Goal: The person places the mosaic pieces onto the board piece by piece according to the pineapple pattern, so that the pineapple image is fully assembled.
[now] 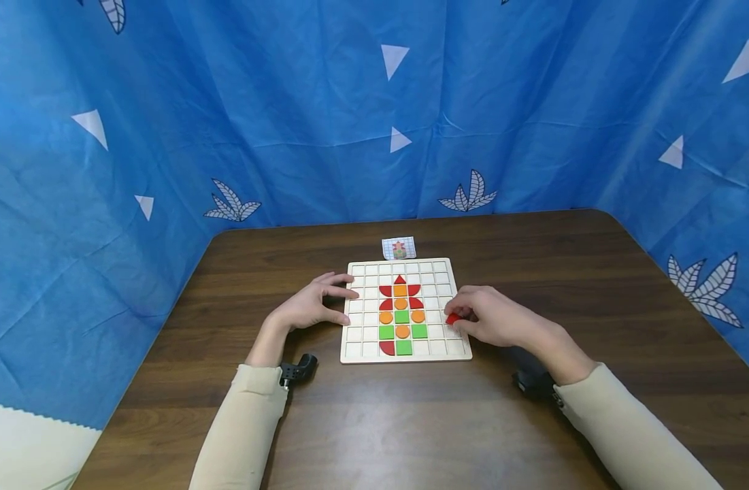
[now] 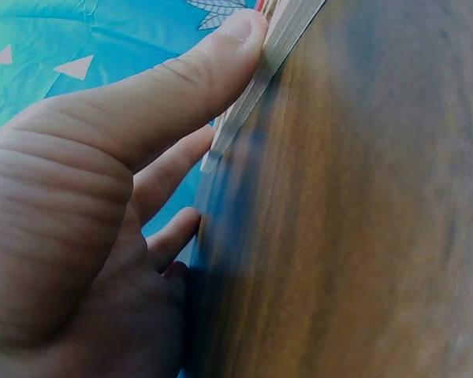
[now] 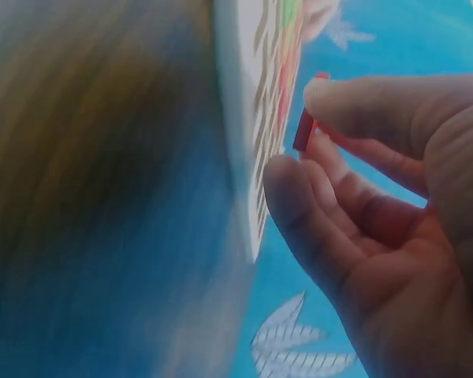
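A pale wooden grid board lies on the table, with red, orange and green flat pieces set in its middle columns. My right hand pinches a small red piece over the board's right edge. In the right wrist view that red piece sits between thumb and fingers; its full outline is hidden. My left hand rests at the board's left edge, fingers spread and thumb touching the rim. The left wrist view shows the thumb against the board's side.
A small printed card with a coloured pattern lies just behind the board. The brown wooden table extends around it. A blue curtain with white shapes hangs behind and at both sides. Black wrist devices hang below the wrists.
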Demonstrator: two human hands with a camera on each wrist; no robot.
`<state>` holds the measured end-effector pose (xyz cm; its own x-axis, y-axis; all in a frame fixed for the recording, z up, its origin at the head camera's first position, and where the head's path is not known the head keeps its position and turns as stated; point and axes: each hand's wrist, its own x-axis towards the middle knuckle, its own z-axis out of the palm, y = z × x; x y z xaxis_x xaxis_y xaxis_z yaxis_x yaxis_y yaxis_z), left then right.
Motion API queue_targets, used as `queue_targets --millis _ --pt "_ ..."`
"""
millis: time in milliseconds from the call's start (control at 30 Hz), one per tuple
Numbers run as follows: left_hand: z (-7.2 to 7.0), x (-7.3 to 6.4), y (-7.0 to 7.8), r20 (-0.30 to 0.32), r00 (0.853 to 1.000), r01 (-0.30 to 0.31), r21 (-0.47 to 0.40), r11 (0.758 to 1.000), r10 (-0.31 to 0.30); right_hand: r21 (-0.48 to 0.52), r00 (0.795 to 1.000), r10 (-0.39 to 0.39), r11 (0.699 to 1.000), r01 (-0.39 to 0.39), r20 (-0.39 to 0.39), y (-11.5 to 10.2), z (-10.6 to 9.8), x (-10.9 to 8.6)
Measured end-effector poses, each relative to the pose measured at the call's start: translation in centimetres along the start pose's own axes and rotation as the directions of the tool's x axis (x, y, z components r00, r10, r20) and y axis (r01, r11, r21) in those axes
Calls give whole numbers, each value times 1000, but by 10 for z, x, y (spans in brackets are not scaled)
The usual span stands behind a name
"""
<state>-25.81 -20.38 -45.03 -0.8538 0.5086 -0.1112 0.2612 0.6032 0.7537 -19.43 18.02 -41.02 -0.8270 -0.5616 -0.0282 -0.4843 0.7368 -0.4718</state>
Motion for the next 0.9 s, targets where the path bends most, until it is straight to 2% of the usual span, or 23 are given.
queue_targets --millis 200,367,567,900 --pt "0 0 -1 3 1000 -3 -1 1000 3 29 987 -139 990 137 81 -22 12 10" --pt "0 1 -3 -2 1000 -11 13 1000 11 30 972 -202 979 199 124 -33 21 16" --pt "0 1 -3 -2 1000 -14 16 1000 14 1 963 -223 974 226 151 -38 27 18" --pt "-1 0 -1 -1 1000 -7 11 1000 7 -26 962 -221 973 228 159 -40 31 18"
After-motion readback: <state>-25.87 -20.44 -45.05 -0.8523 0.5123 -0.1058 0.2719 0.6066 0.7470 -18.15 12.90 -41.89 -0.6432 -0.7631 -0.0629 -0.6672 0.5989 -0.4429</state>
